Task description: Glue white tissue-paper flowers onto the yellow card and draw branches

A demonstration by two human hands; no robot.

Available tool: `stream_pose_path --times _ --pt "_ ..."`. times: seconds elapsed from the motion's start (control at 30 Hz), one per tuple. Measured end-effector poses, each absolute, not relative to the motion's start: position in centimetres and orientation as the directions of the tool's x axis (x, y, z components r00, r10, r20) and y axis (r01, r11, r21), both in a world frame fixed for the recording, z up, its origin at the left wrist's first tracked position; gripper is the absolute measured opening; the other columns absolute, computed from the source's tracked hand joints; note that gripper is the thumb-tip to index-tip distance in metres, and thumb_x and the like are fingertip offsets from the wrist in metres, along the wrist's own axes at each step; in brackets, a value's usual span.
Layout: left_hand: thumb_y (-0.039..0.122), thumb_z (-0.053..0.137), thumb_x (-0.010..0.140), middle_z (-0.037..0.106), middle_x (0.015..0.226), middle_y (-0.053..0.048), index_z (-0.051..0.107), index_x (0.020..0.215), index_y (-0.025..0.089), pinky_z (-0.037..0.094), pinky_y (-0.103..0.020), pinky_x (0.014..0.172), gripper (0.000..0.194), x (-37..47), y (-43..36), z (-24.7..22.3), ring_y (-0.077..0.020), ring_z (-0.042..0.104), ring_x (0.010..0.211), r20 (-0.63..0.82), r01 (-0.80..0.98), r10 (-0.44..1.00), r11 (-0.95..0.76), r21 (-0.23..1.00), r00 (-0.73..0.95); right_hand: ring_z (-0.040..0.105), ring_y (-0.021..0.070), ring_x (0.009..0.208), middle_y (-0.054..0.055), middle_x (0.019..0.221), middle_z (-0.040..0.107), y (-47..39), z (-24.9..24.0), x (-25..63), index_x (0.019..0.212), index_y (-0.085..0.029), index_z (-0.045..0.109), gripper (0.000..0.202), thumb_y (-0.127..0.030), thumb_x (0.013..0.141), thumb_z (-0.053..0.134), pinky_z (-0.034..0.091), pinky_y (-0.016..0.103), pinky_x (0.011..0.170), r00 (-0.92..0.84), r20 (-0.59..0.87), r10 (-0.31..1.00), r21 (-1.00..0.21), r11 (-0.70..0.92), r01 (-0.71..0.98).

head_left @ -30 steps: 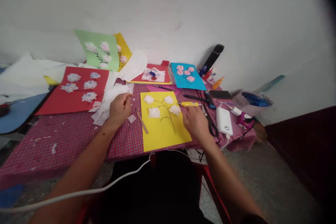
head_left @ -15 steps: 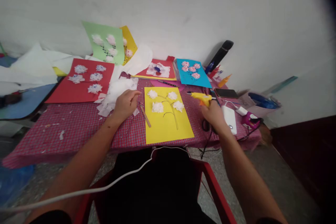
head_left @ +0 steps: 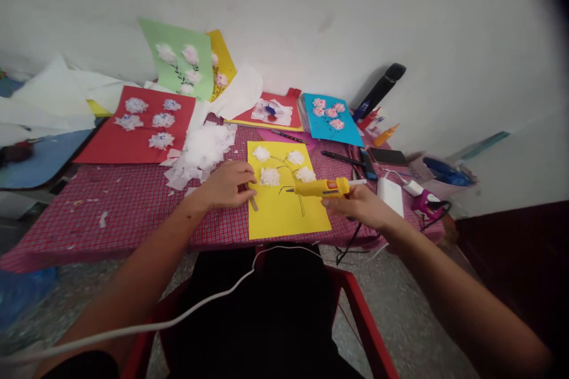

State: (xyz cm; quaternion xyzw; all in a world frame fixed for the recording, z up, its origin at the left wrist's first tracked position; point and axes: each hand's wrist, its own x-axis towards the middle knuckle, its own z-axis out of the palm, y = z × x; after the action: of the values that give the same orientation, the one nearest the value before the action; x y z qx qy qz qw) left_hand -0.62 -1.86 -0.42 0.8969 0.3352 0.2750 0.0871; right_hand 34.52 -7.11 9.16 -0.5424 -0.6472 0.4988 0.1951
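A sheet of yellow paper (head_left: 284,222) lies in front of me, with several white crumpled-tissue flowers (head_left: 269,176) and a drawn branching stem (head_left: 302,204) on it. My right hand (head_left: 355,204) grips a yellow hot glue gun (head_left: 322,188), a glue stick protruding from its rear. The nozzle points left, over a drawn branch in the middle of the sheet. At the sheet's left edge is my left hand (head_left: 229,185), thumb and fingertips apart. It partly covers a flat wooden stick (head_left: 253,204); whether it touches the stick is unclear.
White tissue pieces (head_left: 202,151) are heaped behind my left hand. Flower pictures on red (head_left: 104,145), green (head_left: 146,29) and blue paper (head_left: 320,130) stand or lie at the back. On the right are a marker (head_left: 342,158), a phone (head_left: 389,157) and a white power bank (head_left: 391,195).
My right hand has brought the glue gun left from beside the yellow sheet to above it. My left hand has moved right and nearer, onto the sheet's left edge by the stick.
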Motion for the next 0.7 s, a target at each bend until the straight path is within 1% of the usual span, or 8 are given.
stream_pose_path --times 0.07,0.1,0.17,0.23,0.3,0.37,0.57,0.7 --pt "0.036 0.071 0.088 0.073 0.114 -0.009 0.076 0.099 0.021 0.051 -0.045 0.098 0.019 -0.7 -1.9 -0.4 -0.0264 0.069 0.105 0.415 0.548 0.641 -0.767 0.333 0.645 0.061 0.0163 0.07 0.003 0.081 0.072 -6.9 9.3 34.2 0.094 -0.019 0.074 0.028 -0.044 0.08 0.072 0.049 0.029 0.061 -0.37 -0.297 0.88 -0.824 -0.04 0.566" --pt "0.037 0.071 0.087 0.073 0.115 -0.009 0.077 0.099 0.022 0.05 -0.046 0.099 0.019 -0.7 -1.9 -0.4 -0.0267 0.068 0.106 0.406 0.546 0.637 -0.771 0.33 0.655 0.062 0.0165 0.07 0.003 0.081 0.072 -6.8 9.3 34.1 0.093 -0.019 0.075 0.027 -0.043 0.082 0.07 0.048 0.029 0.061 -0.372 -0.301 0.878 -0.79 -0.011 0.613" --pt "0.038 0.073 0.087 0.073 0.117 -0.009 0.077 0.098 0.022 0.048 -0.047 0.101 0.02 -0.8 -1.8 -0.6 -0.0273 0.068 0.109 0.389 0.542 0.632 -0.775 0.325 0.67 0.06 0.0158 0.064 0.002 0.074 0.071 -6.5 9.3 34.0 0.092 -0.02 0.075 0.025 -0.043 0.085 0.067 0.046 0.028 0.057 -0.36 -0.298 0.884 -0.689 0.062 0.722" --pt "0.039 0.074 0.086 0.072 0.119 -0.009 0.077 0.098 0.023 0.048 -0.047 0.102 0.021 -0.9 -1.8 -0.7 -0.0277 0.067 0.11 0.374 0.541 0.634 -0.773 0.33 0.677 0.058 0.0151 0.059 0.001 0.069 0.069 -6.1 9.5 33.9 0.09 -0.021 0.075 0.024 -0.042 0.085 0.067 0.043 0.028 0.055 -0.338 -0.251 0.907 -0.563 0.147 0.814" --pt "0.039 0.074 0.086 0.072 0.12 -0.009 0.078 0.097 0.024 0.047 -0.047 0.103 0.019 -0.9 -1.8 -0.8 -0.0274 0.067 0.111 0.359 0.538 0.634 -0.772 0.339 0.685 0.058 0.0152 0.058 0.001 0.068 0.069 -5.8 9.6 33.6 0.088 -0.021 0.075 0.023 -0.043 0.085 0.067 0.04 0.028 0.054 -0.309 -0.181 0.934 -0.449 0.201 0.871" --pt "0.036 0.072 0.087 0.071 0.12 -0.008 0.078 0.093 0.024 0.047 -0.047 0.104 0.015 -0.9 -1.9 -0.7 -0.0267 0.066 0.112 0.346 0.526 0.628 -0.776 0.347 0.698 0.059 0.0153 0.058 0.002 0.069 0.07 -5.6 9.7 33.2 0.083 -0.021 0.073 0.023 -0.043 0.085 0.067 0.039 0.028 0.055 -0.293 -0.152 0.944 -0.384 0.217 0.897" --pt "0.028 0.067 0.088 0.071 0.12 -0.009 0.077 0.084 0.023 0.047 -0.044 0.104 0.012 -0.8 -2.2 -0.5 -0.0251 0.067 0.112 0.341 0.479 0.595 -0.797 0.368 0.728 0.057 0.0135 0.056 -0.001 0.064 0.067 -5.9 9.5 32.2 0.081 -0.022 0.072 0.017 -0.037 0.086 0.066 0.037 0.027 0.054 -0.388 -0.212 0.897 -0.388 0.287 0.876" --pt "0.027 0.067 0.086 0.072 0.118 -0.009 0.073 0.076 0.02 0.048 -0.044 0.103 0.013 -0.9 -2.2 -0.5 -0.0245 0.067 0.107 0.34 0.465 0.594 -0.794 0.39 0.729 0.058 0.0137 0.058 0.0 0.067 0.069 -6.1 9.6 31.7 0.086 -0.022 0.075 0.021 -0.04 0.089 0.065 0.039 0.027 0.055 -0.409 -0.266 0.873 -0.381 0.294 0.877"
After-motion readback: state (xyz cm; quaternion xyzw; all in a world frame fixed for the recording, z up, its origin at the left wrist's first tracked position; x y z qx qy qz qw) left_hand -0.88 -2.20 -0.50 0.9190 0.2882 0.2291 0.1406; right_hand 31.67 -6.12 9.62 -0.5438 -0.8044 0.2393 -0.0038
